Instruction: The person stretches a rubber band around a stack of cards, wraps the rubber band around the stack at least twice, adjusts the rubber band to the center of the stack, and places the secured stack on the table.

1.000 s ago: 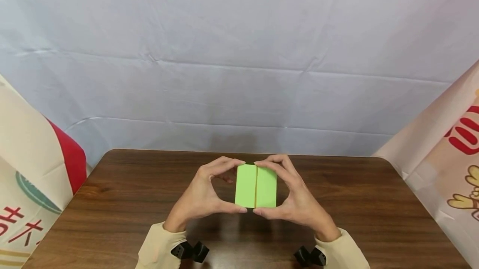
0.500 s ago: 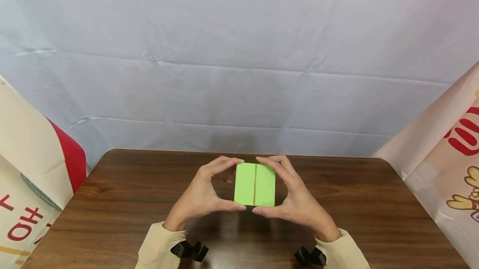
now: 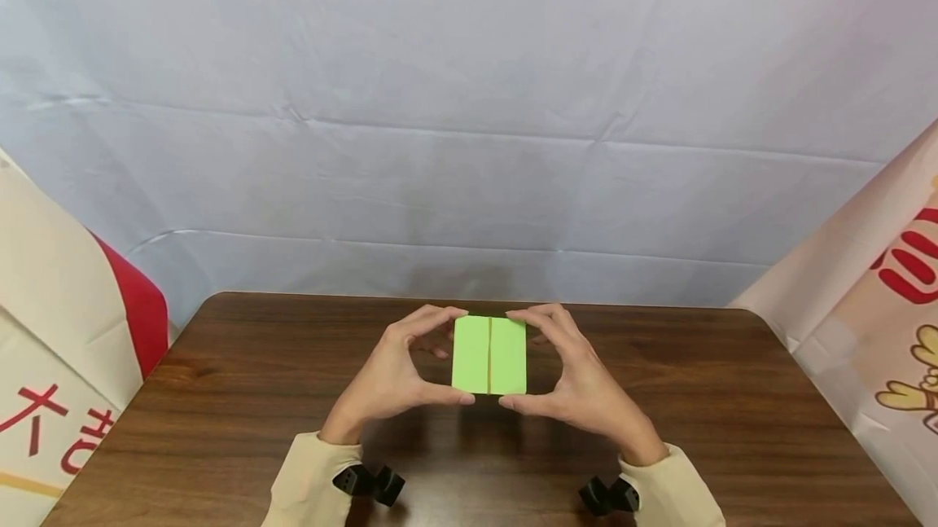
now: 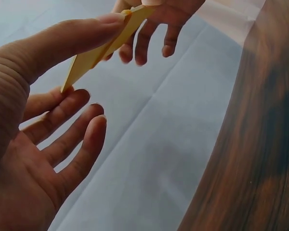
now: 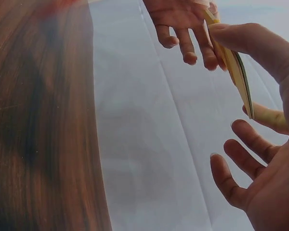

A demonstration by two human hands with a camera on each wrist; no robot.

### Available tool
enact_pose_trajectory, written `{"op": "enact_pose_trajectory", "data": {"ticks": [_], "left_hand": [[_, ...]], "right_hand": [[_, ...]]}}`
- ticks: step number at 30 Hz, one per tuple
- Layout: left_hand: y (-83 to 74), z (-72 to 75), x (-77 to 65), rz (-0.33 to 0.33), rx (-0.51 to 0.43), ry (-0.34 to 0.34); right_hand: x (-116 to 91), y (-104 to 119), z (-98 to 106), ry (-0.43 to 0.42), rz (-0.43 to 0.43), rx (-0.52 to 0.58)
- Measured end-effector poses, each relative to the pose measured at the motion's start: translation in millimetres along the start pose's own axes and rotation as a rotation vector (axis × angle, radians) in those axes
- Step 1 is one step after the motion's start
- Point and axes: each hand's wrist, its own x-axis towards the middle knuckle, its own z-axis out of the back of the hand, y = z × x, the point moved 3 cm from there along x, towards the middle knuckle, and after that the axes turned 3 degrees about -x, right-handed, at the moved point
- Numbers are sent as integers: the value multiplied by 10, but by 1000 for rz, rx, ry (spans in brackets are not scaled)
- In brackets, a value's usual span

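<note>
Both hands hold a thin, square stack of bright green paper above the table, its face toward the head camera. A tan rubber band runs down its middle. My left hand pinches the left part between thumb at the near edge and index finger at the far edge. My right hand grips the right part likewise. In the left wrist view the stack appears nearly edge-on, the other left fingers loosely spread. The right wrist view shows its layered edge beside the right thumb.
The dark brown wooden table lies under the hands. Behind it hangs a pale grey-white cloth. Printed cloths hang at the left and right. Black wrist cameras sit at both beige sleeves.
The stack has shifted slightly left and away from me and sits straighter, its band now nearly vertical. My left hand moved slightly left with it. The left printed cloth has swayed.
</note>
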Motion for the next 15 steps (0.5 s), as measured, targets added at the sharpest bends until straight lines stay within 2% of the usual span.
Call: {"op": "enact_pose_trajectory", "data": {"ticks": [3,11,15], "left_hand": [[35,-6,-3,21,38,16],[69,16,-27,65,307,74],[105,20,-56,112,395,73]], "right_hand": [[0,-25,-10,2,-4,8],[2,-147,-110,37,-21,34],[-16,-242,-190,60,-56,39]]}}
